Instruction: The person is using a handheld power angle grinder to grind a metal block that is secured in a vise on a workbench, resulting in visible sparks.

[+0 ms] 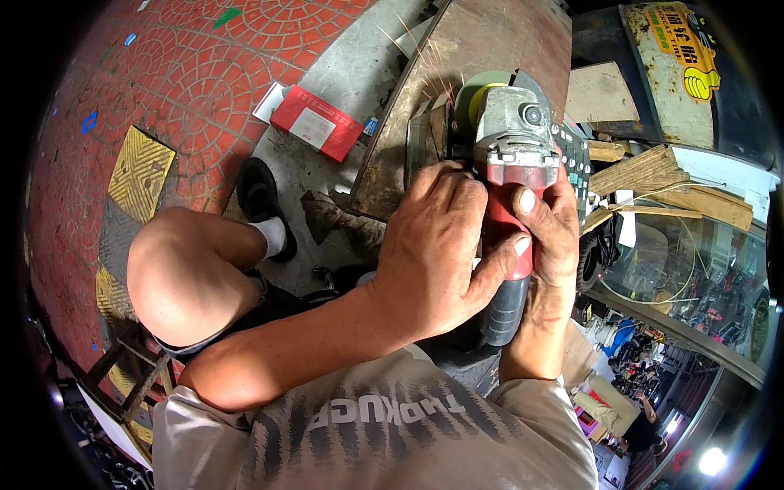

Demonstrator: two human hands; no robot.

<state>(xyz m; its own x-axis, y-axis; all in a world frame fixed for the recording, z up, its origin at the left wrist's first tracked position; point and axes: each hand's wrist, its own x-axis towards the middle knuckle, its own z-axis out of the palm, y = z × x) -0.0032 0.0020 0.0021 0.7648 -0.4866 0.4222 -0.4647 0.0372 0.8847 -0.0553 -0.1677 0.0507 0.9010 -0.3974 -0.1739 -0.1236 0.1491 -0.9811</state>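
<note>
An angle grinder (pixel 508 122) with a silver head, red body and black rear end is at the centre right, its greenish disc (pixel 471 94) partly behind the head. My left hand (pixel 441 245) is closed on the grinder's left side, thumb across the red body, fingertips partly hidden. My right hand (pixel 545 229) wraps the body from the right, thumb on top. Thin orange sparks rise beside the disc over a rusty brown metal bench top (pixel 498 37). A dark metal piece (pixel 425 143) sits left of the disc; where the disc meets it is hidden.
A red-and-white box (pixel 314 122) lies left of the bench. My bent knee (pixel 184 278) is over paving (pixel 212 98) with yellow mats (pixel 143 171). Wood strips (pixel 637 171), a glass-topped case (pixel 678 261) and a stickered panel (pixel 661 61) stand at the right; another person (pixel 641 433) is at lower right.
</note>
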